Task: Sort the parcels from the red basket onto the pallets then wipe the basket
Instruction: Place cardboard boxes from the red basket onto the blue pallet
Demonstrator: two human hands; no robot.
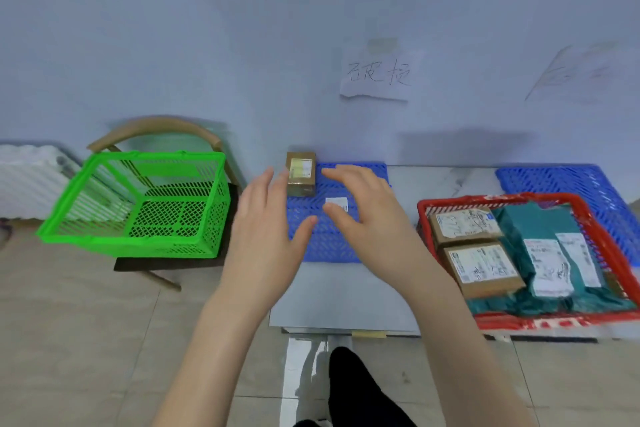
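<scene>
**Here: both hands released above the left pallet**

Head view, itemised.

- Left hand: fingers straight and slightly spread, holding nothing. Its fingertips lie just beside the small cardboard box; whether they touch it cannot be told.
- Right hand: fingers loosely arched with the thumb below, grasping nothing, held over the left blue pallet.
- White label: shows between the right thumb and fingers, down at the pallet; what it is fixed to cannot be told.
- Small cardboard box: upright at the far left corner of the left blue pallet, labelled face upward.
- Table: grey, carries both pallets and the red basket.
- Red basket: at the right of the table, near its front edge, overlapping the right blue pallet.
- In the red basket, along its left wall: a far cardboard parcel and a near cardboard parcel.
- In the red basket, at their right: teal mailer bags with white labels.
- Green basket: sits on the seat of a chair, left of the table.
- Radiator: white, far left, against the wall.
- Paper notice: handwritten, on the wall above the left pallet.
- Dark trouser leg: bottom centre, over the tiled floor.
</scene>
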